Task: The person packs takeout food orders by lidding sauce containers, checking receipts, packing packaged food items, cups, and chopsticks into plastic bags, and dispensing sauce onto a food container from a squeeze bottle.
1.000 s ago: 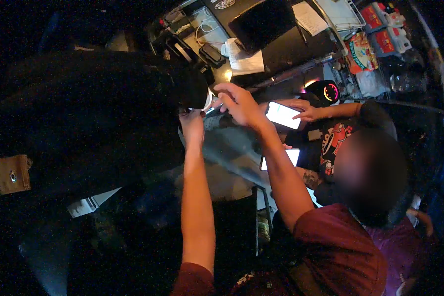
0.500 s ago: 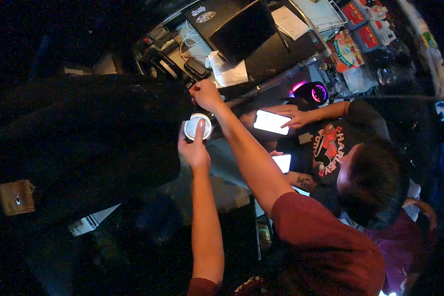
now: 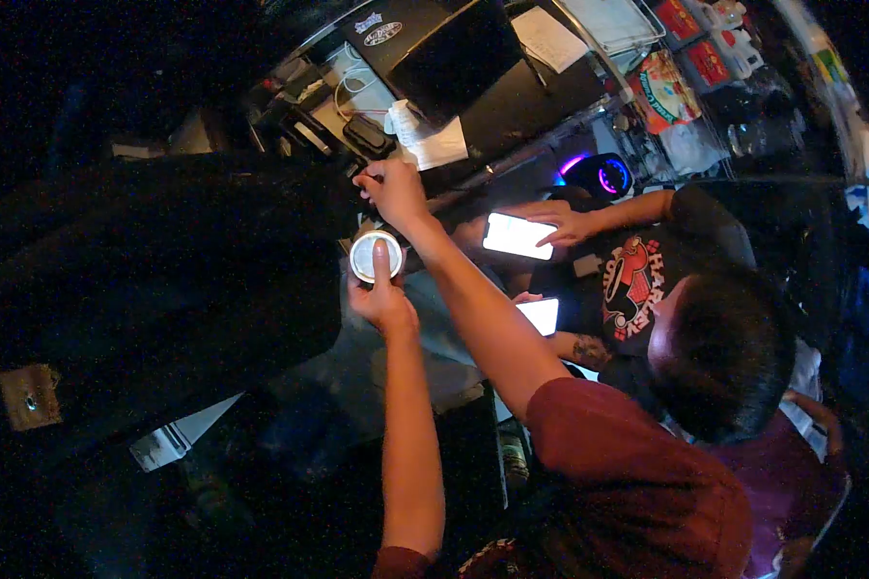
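A round white-topped container or disc, its kind unclear, sits in my left hand. The thumb presses flat on its pale top and the fingers curl around the side. Just above it, my right hand reaches over the near end of a large dark surface. Its fingers are bent and drawn together; whatever is between them is too dark to make out. A black case-like object and crumpled white paper lie just beyond that hand.
Right of my arm, another person's hands hold a lit phone; a second lit phone is below. A speaker with glowing rings stands behind. Further back are a dark monitor-like panel, a notepad and shelved packages.
The whole view has shifted slightly. Both my hands sit a little nearer to me, the left still holding the round object. The right hand's fingers have changed their bend.
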The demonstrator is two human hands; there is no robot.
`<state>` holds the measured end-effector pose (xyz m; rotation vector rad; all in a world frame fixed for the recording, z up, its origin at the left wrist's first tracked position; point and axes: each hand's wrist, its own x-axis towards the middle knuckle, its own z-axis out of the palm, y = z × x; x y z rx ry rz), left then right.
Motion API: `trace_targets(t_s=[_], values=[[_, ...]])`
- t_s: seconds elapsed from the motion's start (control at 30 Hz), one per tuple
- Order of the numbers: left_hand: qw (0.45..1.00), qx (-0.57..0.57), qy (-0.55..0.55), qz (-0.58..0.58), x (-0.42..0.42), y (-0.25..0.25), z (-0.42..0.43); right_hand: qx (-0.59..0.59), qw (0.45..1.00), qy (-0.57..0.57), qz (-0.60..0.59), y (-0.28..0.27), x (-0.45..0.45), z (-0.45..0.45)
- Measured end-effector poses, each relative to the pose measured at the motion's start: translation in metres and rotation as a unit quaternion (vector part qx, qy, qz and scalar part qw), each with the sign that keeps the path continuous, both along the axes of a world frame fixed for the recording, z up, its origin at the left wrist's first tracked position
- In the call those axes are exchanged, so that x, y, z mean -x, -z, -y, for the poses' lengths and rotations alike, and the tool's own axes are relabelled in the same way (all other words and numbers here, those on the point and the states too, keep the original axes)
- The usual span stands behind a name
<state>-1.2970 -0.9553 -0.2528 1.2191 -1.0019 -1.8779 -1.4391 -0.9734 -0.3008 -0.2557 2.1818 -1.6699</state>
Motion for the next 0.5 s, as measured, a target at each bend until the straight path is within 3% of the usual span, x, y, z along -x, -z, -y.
trace_targets(t_s=[0.2,0.23,0.27,0.33,0.43,0.5], values=[[1.0,-0.017,-0.008,-0.013,0.007,0.014,0.007,-0.064,0.995,0.07,-0.026,0.005,-0.005,0.004],[1.0,-0.015,-0.011,-0.014,0.01,0.016,0.008,-0.064,0.991,0.088,-0.073,0.018,-0.003,0.008],[1.0,-0.014,-0.013,-0.016,0.011,0.017,0.007,-0.022,0.995,0.093,0.0,0.029,-0.001,0.013],[0.999,-0.026,-0.026,-0.013,0.01,0.02,0.006,-0.046,0.992,0.116,-0.003,0.035,-0.004,0.022],[0.999,-0.031,-0.032,-0.022,0.01,0.016,0.008,0.087,0.971,0.119,0.189,0.04,-0.004,0.027],[0.998,-0.031,-0.05,-0.031,0.01,0.007,0.006,0.176,0.96,0.114,0.186,0.045,-0.007,0.024]])
